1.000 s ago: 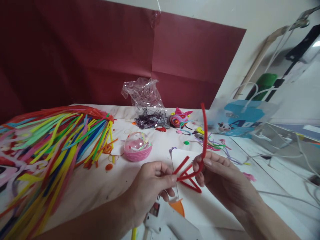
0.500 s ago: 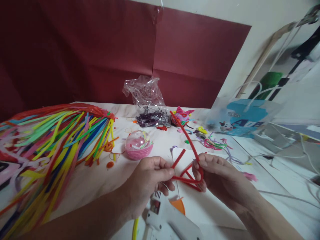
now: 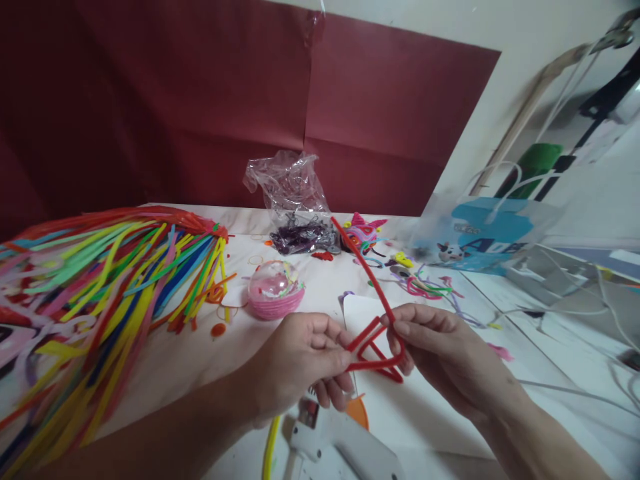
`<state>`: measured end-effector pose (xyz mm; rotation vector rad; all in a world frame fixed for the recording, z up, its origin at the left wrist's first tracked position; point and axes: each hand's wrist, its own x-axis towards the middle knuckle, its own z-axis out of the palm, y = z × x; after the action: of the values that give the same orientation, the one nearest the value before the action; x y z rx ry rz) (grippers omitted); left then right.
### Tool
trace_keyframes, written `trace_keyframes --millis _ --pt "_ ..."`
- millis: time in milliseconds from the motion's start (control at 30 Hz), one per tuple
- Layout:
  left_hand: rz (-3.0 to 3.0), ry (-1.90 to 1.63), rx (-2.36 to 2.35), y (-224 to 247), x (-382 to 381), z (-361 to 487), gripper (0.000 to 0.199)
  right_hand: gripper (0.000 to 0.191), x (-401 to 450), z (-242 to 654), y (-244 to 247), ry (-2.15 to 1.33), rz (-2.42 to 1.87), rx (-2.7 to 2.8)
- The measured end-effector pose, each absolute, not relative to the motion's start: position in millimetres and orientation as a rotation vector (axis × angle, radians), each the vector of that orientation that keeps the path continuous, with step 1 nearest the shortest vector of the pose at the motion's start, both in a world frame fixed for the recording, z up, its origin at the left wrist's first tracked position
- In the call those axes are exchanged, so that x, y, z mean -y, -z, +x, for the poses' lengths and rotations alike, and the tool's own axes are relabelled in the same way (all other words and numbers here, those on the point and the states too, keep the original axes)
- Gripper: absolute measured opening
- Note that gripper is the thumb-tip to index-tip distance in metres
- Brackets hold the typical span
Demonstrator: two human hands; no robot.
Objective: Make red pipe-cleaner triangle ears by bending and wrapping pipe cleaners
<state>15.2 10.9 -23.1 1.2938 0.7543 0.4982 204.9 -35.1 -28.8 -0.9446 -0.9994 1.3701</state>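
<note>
Between my two hands is a red pipe cleaner [image 3: 365,265], bent into angular folds with one long end rising toward the back. My left hand [image 3: 310,363] pinches a corner of it between thumb and fingers. The thumb and fingertips of my right hand [image 3: 435,340] close on the bend where the long end rises. Below the hands lies a white sheet of paper [image 3: 425,407]. A white glue gun [image 3: 335,440] rests under my left hand, beside an orange piece [image 3: 358,412]. A clear ball with a pink-wrapped lower half [image 3: 276,303] sits beyond my left hand.
A big bundle of coloured pipe cleaners [image 3: 125,287] spreads across the left. A clear plastic bag [image 3: 295,193] with dark contents and a pink wrapped figure [image 3: 364,230] stand behind. Scraps [image 3: 430,283] and a carrier bag [image 3: 483,237] lie at right, with cables [image 3: 565,310].
The long upper end of the red pipe cleaner has swung slightly left. Its folded parts lie closer together between my hands. Both hands keep their grip.
</note>
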Motion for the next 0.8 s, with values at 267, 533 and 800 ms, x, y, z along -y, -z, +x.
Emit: trace_keyframes --millis 267,533,800 --pt "1.327 -0.457 -0.814 26.3 -3.4 20.4 0.008 0.015 37.0 199.2 30.2 -1.333 -1.06 1.074" --pt "1.257 -0.512 -0.825 25.8 -1.2 23.8 0.013 0.015 36.5 195.0 31.1 -1.346 -1.0 0.986" --pt "1.261 -0.596 -0.822 22.8 2.0 26.5 0.009 0.015 39.0 194.5 31.1 -1.374 -0.938 1.003"
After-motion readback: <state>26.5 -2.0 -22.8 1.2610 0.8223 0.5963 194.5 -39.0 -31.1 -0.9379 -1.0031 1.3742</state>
